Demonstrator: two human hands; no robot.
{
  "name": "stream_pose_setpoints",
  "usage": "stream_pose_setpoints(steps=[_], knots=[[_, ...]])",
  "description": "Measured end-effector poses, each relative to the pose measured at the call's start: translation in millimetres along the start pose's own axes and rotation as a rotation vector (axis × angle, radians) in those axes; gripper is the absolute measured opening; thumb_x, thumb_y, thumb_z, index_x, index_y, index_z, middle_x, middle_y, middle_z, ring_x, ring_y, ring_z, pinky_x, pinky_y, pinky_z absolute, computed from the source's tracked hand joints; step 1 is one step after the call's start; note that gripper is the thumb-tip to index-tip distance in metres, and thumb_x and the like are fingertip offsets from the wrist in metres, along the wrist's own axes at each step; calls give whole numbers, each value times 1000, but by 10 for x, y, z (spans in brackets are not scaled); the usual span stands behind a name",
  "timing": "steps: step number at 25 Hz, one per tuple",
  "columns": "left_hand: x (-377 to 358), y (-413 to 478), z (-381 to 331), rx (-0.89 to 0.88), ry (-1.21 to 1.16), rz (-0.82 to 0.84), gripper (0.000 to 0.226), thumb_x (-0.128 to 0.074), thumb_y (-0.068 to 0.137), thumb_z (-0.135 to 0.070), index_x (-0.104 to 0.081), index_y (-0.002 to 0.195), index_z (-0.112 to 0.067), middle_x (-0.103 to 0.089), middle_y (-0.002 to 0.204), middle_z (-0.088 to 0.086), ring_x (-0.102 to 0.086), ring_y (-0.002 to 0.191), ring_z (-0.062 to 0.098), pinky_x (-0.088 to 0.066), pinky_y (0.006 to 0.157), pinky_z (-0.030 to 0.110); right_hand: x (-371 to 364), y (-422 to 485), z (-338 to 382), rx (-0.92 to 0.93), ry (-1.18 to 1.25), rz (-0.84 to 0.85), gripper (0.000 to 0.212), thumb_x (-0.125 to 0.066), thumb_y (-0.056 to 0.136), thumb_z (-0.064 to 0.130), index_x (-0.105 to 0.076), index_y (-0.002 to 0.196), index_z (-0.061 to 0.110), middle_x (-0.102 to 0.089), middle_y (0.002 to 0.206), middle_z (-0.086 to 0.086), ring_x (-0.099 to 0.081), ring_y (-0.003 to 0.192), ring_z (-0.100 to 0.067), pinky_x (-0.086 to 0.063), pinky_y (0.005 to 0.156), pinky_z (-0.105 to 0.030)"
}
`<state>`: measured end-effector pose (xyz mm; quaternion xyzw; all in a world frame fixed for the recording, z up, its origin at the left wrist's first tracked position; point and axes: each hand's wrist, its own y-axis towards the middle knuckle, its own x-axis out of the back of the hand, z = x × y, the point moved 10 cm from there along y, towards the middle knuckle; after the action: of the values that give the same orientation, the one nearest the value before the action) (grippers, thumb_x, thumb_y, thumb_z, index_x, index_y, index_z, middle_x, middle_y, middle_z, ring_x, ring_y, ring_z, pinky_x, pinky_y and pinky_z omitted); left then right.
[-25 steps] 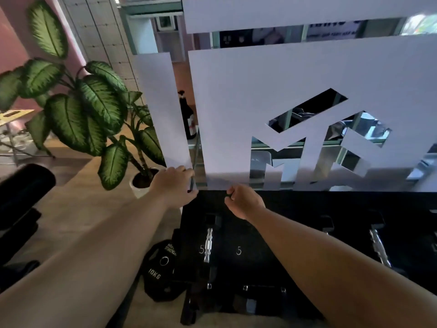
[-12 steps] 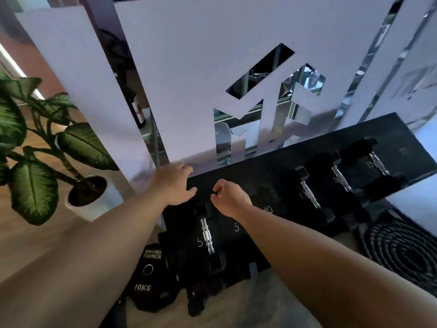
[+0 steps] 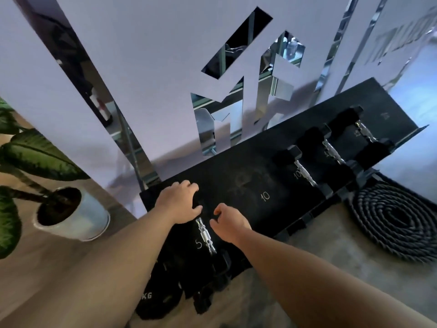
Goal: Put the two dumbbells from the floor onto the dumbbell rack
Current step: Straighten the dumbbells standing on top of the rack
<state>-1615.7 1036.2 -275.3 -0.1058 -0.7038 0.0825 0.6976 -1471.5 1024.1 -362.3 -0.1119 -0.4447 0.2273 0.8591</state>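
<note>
5 dumbbell (image 3: 206, 235) on black rack (image 3: 250, 185), left hand (image 3: 179, 202) fingers clasping its far head, right hand (image 3: 230, 221) fingers loosely curled, empty.

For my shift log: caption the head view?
Both hands over a 5-marked dumbbell on the black rack.

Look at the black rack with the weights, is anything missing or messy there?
Nothing looks broken or spilled. The dumbbell rack has bare spots: the "10" mark in the middle has no dumbbell on it, while three dumbbells sit further right. The left hand rests on the 5 dumbbell's far end.
</note>
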Motion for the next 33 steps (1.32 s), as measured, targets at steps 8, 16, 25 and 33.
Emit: stream_pose_setpoints(steps=[8,16,25,33], knots=[[-750,224,49,-6,-48,136,82,-67,86,-62,-37,153,-27,-41,151,0,-48,130,23,-54,93,41,-559,241,-386,-102,55,88,58,-64,89,61,-51,131,22,-65,105,5,-65,81,-11,-52,60,-29],[-1121,486,118,-47,-46,196,76,-70,90,-49,-35,154,-26,-41,150,1,-47,129,22,-52,96,39,-1082,528,-379,-185,137,208,43,-76,89,37,-57,124,21,-66,110,1,-63,77,-10,-60,75,-32],[-1412,693,138,-22,72,137,75,-69,93,-42,-29,155,-27,-37,158,8,-43,137,28,-49,103,38,-1582,754,-524,-200,59,348,49,-75,92,29,-50,131,12,-60,111,-5,-58,87,-19,-51,71,-31],[-1295,761,89,-30,47,131,74,-72,90,-42,-31,150,-27,-41,146,8,-53,121,25,-56,84,34,-1388,797,-503,-163,-12,357,33,-72,92,18,-60,121,9,-61,98,-5,-60,80,-20,-49,68,-29]])
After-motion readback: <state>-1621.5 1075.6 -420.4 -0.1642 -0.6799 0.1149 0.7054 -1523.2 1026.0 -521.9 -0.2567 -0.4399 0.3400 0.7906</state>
